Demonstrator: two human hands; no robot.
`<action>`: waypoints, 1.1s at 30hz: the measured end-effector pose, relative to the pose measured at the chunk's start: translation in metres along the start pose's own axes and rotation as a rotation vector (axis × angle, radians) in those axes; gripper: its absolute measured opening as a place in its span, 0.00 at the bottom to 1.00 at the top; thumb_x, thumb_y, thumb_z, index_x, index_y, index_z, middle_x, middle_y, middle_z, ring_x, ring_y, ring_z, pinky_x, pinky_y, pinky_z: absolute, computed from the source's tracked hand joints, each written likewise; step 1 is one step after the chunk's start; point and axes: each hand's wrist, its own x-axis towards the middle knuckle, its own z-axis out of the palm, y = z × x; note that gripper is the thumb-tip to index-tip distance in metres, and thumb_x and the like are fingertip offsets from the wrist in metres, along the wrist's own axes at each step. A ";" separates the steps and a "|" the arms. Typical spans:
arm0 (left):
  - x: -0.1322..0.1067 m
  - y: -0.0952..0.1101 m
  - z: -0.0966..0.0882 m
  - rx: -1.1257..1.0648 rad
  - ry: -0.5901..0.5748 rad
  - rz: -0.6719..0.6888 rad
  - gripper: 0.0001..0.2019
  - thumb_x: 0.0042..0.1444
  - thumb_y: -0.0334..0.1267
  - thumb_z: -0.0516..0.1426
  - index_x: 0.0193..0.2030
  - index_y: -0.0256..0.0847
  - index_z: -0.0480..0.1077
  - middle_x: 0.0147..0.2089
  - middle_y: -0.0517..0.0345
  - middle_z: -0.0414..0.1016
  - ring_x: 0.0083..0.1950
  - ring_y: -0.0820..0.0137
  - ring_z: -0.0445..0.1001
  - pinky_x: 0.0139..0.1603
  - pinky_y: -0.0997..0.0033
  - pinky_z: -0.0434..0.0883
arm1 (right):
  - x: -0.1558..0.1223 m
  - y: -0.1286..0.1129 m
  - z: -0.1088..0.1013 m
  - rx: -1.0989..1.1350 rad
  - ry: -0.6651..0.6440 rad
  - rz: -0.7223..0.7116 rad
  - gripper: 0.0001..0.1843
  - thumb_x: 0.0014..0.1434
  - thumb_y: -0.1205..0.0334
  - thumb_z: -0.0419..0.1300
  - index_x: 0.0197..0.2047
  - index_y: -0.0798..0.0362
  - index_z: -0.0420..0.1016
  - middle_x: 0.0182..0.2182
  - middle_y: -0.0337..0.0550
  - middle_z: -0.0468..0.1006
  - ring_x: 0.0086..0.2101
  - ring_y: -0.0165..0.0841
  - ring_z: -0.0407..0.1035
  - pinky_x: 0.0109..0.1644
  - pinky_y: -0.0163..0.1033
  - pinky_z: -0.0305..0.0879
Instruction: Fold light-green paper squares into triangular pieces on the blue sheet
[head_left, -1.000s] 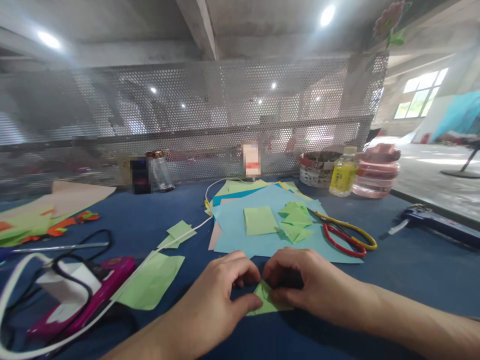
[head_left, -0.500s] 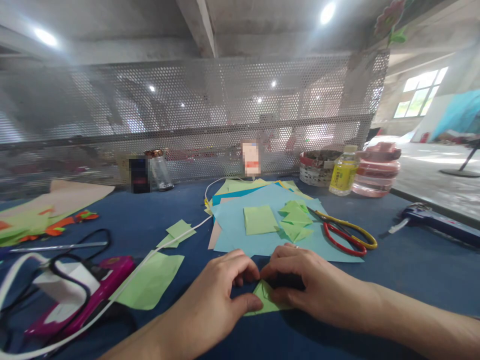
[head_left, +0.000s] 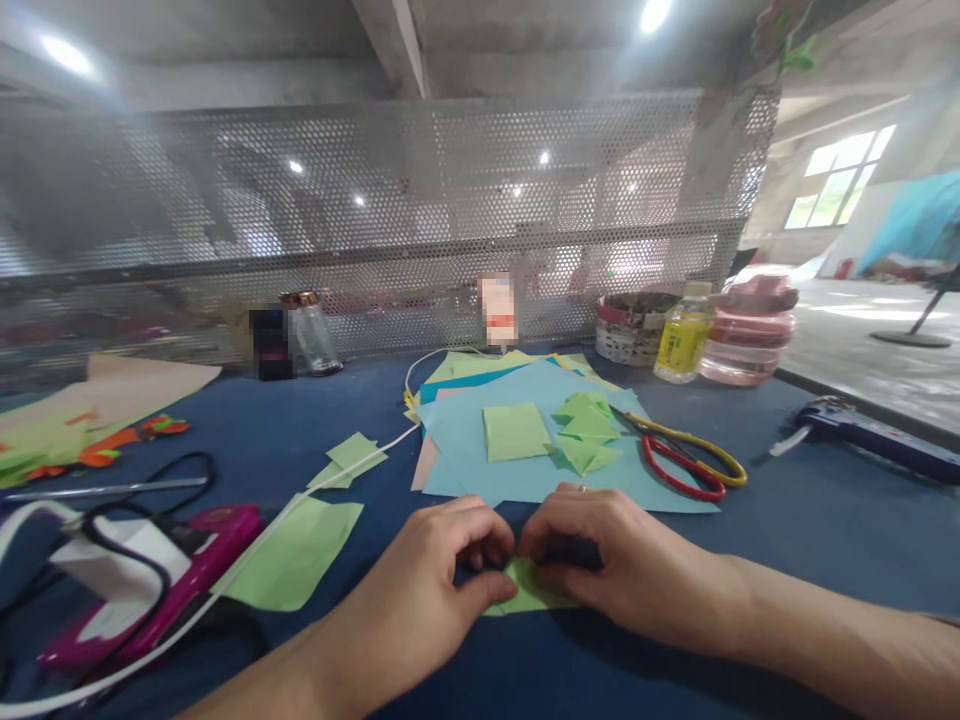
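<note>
Dark blue cloth covers the table (head_left: 795, 530), with a perforated metal screen (head_left: 375, 200) along its far edge. Near me at the middle, my left hand (head_left: 420, 585) and right hand (head_left: 604, 560) meet fingertip to fingertip over a small green folded paper (head_left: 526, 592) lying flat on the cloth. It sits right between them, no nearer one than the other, its long axis running left to right and its right end hidden under my right fingers. My left thumb and curled fingers pinch its left corner. My right fingers are closed down on its far edge.

Just beyond my knuckles lies a light blue sheet (head_left: 517, 478) carrying a green square (head_left: 516, 432) and a little heap of folded green pieces (head_left: 589, 435). Scissors (head_left: 686, 462) lie just right of them.

Far right by the screen stand a woven bowl (head_left: 630, 328), whose contents I cannot see, a bottle (head_left: 681, 345) of yellow liquid and a pink-lidded tub (head_left: 750, 340). At far left is a glass jar (head_left: 311, 335), and I cannot tell its contents.
</note>
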 end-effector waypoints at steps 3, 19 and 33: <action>-0.001 0.002 0.000 0.013 -0.006 0.008 0.04 0.53 0.30 0.58 0.29 0.41 0.71 0.29 0.63 0.70 0.31 0.71 0.69 0.32 0.73 0.64 | -0.001 -0.001 0.002 0.012 0.006 0.007 0.14 0.49 0.79 0.59 0.36 0.53 0.76 0.30 0.36 0.76 0.32 0.27 0.67 0.38 0.30 0.61; -0.002 -0.003 -0.001 0.100 -0.045 0.169 0.08 0.55 0.24 0.54 0.30 0.40 0.68 0.31 0.64 0.70 0.33 0.73 0.69 0.35 0.75 0.64 | -0.001 -0.001 0.001 -0.056 -0.019 -0.109 0.10 0.53 0.79 0.60 0.33 0.55 0.75 0.30 0.38 0.73 0.34 0.29 0.65 0.41 0.33 0.61; -0.003 -0.003 -0.008 0.237 -0.167 0.339 0.10 0.59 0.23 0.51 0.29 0.39 0.65 0.35 0.61 0.66 0.35 0.73 0.67 0.37 0.75 0.63 | -0.002 -0.004 -0.002 -0.107 -0.062 -0.241 0.09 0.56 0.78 0.57 0.32 0.56 0.73 0.31 0.41 0.72 0.35 0.31 0.65 0.41 0.34 0.62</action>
